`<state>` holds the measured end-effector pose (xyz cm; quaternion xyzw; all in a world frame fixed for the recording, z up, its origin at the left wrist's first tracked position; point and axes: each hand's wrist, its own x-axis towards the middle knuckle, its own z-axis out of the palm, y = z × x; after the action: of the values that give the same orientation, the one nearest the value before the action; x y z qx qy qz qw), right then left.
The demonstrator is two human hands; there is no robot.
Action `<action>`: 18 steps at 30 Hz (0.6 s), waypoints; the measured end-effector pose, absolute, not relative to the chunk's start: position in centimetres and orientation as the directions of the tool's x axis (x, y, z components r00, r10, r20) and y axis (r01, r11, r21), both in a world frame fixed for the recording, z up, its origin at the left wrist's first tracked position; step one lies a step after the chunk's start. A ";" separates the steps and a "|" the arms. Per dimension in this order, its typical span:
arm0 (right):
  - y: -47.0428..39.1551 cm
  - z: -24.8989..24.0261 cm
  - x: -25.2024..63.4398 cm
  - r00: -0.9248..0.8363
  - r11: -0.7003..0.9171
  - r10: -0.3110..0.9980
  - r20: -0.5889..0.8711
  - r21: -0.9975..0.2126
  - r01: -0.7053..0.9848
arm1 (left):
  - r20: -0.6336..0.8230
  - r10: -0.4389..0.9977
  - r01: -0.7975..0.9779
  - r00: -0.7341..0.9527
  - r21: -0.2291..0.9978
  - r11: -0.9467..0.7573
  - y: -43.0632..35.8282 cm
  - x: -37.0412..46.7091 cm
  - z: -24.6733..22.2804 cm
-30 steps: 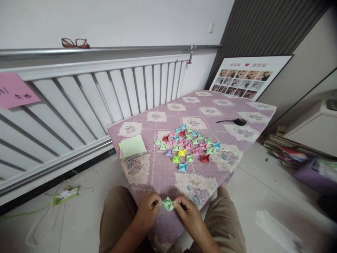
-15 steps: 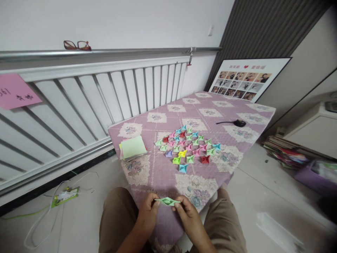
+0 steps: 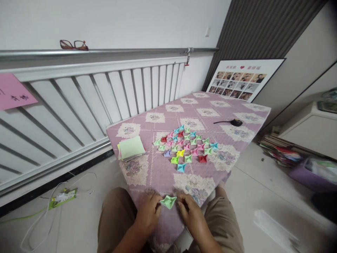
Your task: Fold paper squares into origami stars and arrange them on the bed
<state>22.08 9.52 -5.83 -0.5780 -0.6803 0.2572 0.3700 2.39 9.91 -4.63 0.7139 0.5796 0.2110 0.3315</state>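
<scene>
A light green folded paper boat (image 3: 168,202), its hollow facing up, is at the near end of the cloth-covered table. At its left tip are the curled fingers of my left hand (image 3: 149,211), closed on that tip as far as I can see. My right hand (image 3: 191,212) is just off the right tip, holding nothing, with thumb and bent fingers apart and slightly blurred. Beyond my hands, several small paper boats in many colours stand in slanting rows, among them a blue boat (image 3: 181,168) and a red boat (image 3: 203,159).
A stack of coloured paper sheets (image 3: 132,147) lies at the table's left edge. Farther right is a black object with a thin tail (image 3: 236,122). A white radiator (image 3: 105,95) runs along the left wall, with glasses (image 3: 74,45) on its pipe. A power strip (image 3: 64,198) and cables are on the floor.
The paper boat, earlier pinched at both ends, now shows its hollow more fully. My right hand has come off its right tip. The view has shifted slightly.
</scene>
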 end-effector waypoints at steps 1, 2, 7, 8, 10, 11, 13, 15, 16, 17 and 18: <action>9.3 -5.6 21.9 -0.045 0.194 0.977 0.210 -0.773 0.604 | -0.086 0.968 0.687 0.235 0.719 -0.103 9.9 2.4 -4.6; 9.0 -5.4 21.8 -0.040 0.193 0.976 0.213 -0.767 0.612 | -0.088 0.969 0.686 0.231 0.721 -0.098 9.8 2.4 -4.6; 7.9 -4.8 20.1 -0.158 0.250 0.968 0.197 -0.676 0.693 | -0.065 0.973 0.672 0.222 0.733 -0.104 9.8 2.4 -5.0; 7.8 -4.9 19.7 -0.179 0.261 0.965 0.192 -0.641 0.722 | -0.060 0.972 0.665 0.225 0.739 -0.108 9.8 2.5 -5.2; 7.7 -5.4 18.9 -0.191 0.264 0.964 0.187 -0.553 0.790 | -0.056 0.970 0.646 0.237 0.755 -0.115 9.7 2.6 -5.5; 7.6 -5.7 18.7 -0.190 0.262 0.963 0.189 -0.512 0.818 | -0.055 0.969 0.640 0.242 0.759 -0.117 9.6 2.7 -5.6; 7.7 -6.4 18.4 -0.190 0.263 0.961 0.202 -0.445 0.856 | -0.053 0.966 0.637 0.254 0.760 -0.125 9.4 2.8 -5.8; 7.7 -6.9 18.3 -0.195 0.271 0.956 0.220 -0.398 0.877 | -0.048 0.960 0.633 0.277 0.761 -0.144 9.1 2.9 -6.1; 7.7 -7.1 18.5 -0.199 0.275 0.954 0.226 -0.385 0.881 | -0.045 0.955 0.625 0.293 0.765 -0.156 9.0 2.8 -6.3; 7.7 -7.2 18.6 -0.202 0.278 0.952 0.229 -0.380 0.882 | -0.039 0.950 0.616 0.309 0.770 -0.168 9.0 2.7 -6.5; 7.7 -7.3 18.9 -0.202 0.279 0.952 0.229 -0.383 0.881 | -0.033 0.946 0.606 0.321 0.775 -0.179 9.0 2.6 -6.7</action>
<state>18.90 7.72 -7.30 -0.5944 -0.7708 0.0838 0.2134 2.59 8.97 -6.74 0.7298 0.5317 0.2382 0.3577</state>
